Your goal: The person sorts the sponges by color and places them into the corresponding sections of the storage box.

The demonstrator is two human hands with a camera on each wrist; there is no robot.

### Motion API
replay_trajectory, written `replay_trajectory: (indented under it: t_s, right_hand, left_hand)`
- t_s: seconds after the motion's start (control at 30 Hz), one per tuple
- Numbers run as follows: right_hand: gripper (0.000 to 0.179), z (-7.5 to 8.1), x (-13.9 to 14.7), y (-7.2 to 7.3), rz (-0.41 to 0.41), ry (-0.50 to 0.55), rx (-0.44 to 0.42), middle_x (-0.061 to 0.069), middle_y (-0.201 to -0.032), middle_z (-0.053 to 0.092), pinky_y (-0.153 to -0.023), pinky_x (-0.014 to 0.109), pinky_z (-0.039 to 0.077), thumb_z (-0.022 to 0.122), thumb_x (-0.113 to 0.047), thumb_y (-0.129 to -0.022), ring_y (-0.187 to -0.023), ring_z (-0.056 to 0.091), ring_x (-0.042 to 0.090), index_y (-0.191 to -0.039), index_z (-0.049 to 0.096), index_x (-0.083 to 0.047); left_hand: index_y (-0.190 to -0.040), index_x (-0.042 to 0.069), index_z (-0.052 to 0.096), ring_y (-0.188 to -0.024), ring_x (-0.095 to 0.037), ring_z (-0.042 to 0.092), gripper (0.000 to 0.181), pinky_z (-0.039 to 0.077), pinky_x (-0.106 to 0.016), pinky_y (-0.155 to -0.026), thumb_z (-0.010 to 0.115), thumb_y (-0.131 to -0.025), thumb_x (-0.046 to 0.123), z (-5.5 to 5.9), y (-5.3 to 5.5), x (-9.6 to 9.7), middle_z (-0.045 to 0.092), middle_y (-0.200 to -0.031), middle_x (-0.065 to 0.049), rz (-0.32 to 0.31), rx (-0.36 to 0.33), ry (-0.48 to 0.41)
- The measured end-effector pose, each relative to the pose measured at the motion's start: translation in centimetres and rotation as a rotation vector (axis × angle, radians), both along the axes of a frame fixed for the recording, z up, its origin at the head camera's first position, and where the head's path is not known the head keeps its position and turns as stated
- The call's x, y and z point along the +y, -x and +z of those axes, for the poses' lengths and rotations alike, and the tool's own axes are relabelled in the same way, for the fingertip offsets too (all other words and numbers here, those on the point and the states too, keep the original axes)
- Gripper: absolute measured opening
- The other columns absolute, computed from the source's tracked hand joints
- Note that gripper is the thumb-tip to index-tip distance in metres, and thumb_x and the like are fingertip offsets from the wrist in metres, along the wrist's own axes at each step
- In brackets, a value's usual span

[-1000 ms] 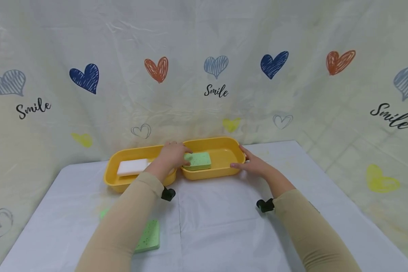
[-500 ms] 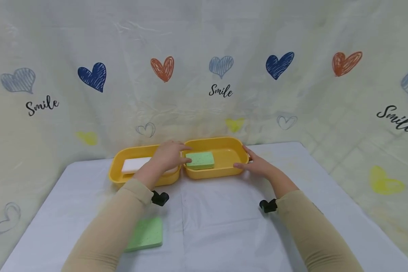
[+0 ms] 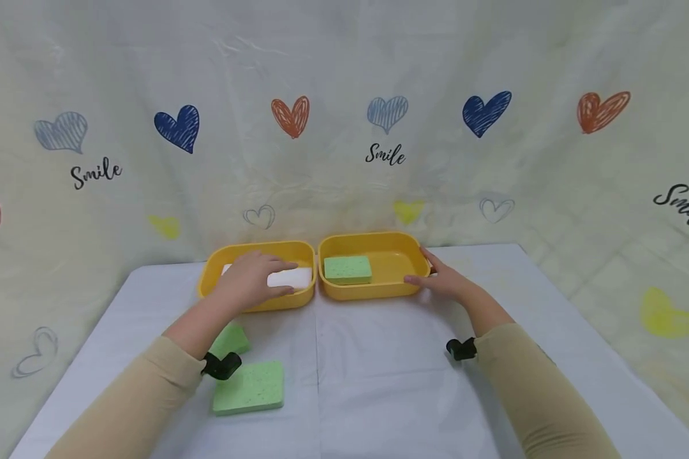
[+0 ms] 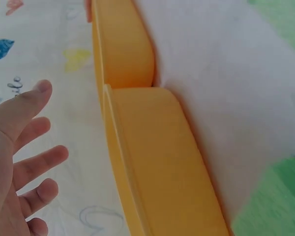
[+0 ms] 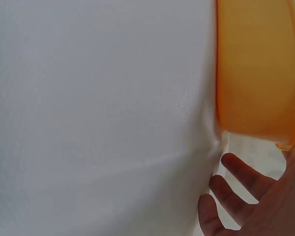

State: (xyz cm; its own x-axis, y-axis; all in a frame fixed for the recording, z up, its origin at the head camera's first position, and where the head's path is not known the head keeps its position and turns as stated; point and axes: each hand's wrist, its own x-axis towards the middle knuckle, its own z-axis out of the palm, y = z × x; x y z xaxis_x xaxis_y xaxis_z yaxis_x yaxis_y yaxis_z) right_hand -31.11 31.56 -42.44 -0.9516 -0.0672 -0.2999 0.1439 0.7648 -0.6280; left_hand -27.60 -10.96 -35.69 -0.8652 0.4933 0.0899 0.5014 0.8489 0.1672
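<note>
Over the left yellow tray (image 3: pixel 264 246), my left hand (image 3: pixel 247 280) hovers with spread fingers and nothing in them. In the left wrist view, that hand (image 4: pixel 19 167) is apart from the tray wall (image 4: pixel 162 157). A white sponge-like block (image 3: pixel 291 278) lies in this tray, and a bit of white shows left of the hand. Inside the right yellow tray (image 3: pixel 373 292) sits a green sponge (image 3: pixel 348 270) at its left end. My right hand (image 3: pixel 444 279) holds that tray's right end, thumb at the front rim. Its lower fingers (image 5: pixel 248 177) spread loosely beside the tray.
Two more green sponges lie on the white-covered table at the left front: a nearer one (image 3: pixel 249 389) and one (image 3: pixel 231 341) partly behind my left wrist. A white curtain (image 3: pixel 333 178) printed with hearts hangs behind the trays.
My left hand has moved left, away from the green sponge in the right tray, to above the left tray. My right hand keeps its place at the right tray. The view has shifted slightly.
</note>
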Motion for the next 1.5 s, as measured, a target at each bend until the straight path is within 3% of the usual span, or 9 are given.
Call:
replay_trajectory:
  t_s: [0.2, 0.47, 0.63, 1.07, 1.5]
  right_hand:
    - [0.11, -0.3, 0.3, 0.1, -0.012, 0.003, -0.011, 0.028, -0.158, 0.02, -0.11, 0.071, 0.022, 0.064, -0.068, -0.084, -0.138, 0.026, 0.05, -0.16, -0.006, -0.031]
    - [0.112, -0.7, 0.6, 0.4, -0.022, 0.001, -0.024, 0.028, -0.157, 0.021, -0.109, 0.071, 0.023, 0.065, -0.069, -0.082, -0.137, 0.027, 0.049, -0.159, -0.007, -0.032]
    - [0.112, -0.8, 0.7, 0.5, -0.033, -0.001, -0.025, 0.028, -0.157, 0.021, -0.109, 0.071, 0.023, 0.065, -0.069, -0.082, -0.138, 0.027, 0.049, -0.159, -0.007, -0.032]
    - [0.112, -0.6, 0.4, 0.4, -0.027, 0.014, -0.026, 0.028, -0.157, 0.022, -0.109, 0.071, 0.023, 0.066, -0.068, -0.082, -0.137, 0.028, 0.049, -0.159, -0.007, -0.032]
    - [0.112, -0.3, 0.1, 0.4, -0.022, 0.0, -0.025, 0.029, -0.157, 0.02, -0.109, 0.071, 0.023, 0.065, -0.069, -0.082, -0.138, 0.027, 0.05, -0.16, -0.007, -0.031]
  left_hand:
    - [-0.132, 0.023, 0.066, -0.119, -0.036, 0.056, 0.05, 0.039, -0.057, -0.104, 0.074, -0.087, 0.044, -1.3, -2.5, -3.7, 0.066, -0.127, -0.006, 0.001, 0.034, -0.021]
    - [-0.132, 0.024, 0.066, -0.12, -0.037, 0.054, 0.056, 0.038, -0.063, -0.102, 0.072, -0.086, 0.054, -2.8, -5.3, -7.8, 0.064, -0.131, -0.008, 0.136, -0.048, 0.002]
    - [-0.131, 0.023, 0.067, -0.113, -0.036, 0.056, 0.054, 0.041, -0.06, -0.097, 0.073, -0.085, 0.05, -3.6, -6.4, -9.4, 0.065, -0.129, -0.008, 0.162, -0.06, 0.011]
    - [-0.127, 0.019, 0.069, -0.11, -0.04, 0.058, 0.057, 0.044, -0.061, -0.088, 0.079, -0.079, 0.049, -6.7, -8.0, -12.6, 0.066, -0.122, -0.008, 0.178, -0.123, 0.067]
    - [-0.13, 0.019, 0.067, -0.114, -0.038, 0.059, 0.063, 0.046, -0.06, -0.093, 0.084, -0.075, 0.042, -7.4, -8.1, -13.4, 0.066, -0.122, -0.008, 0.171, -0.193, 0.075]
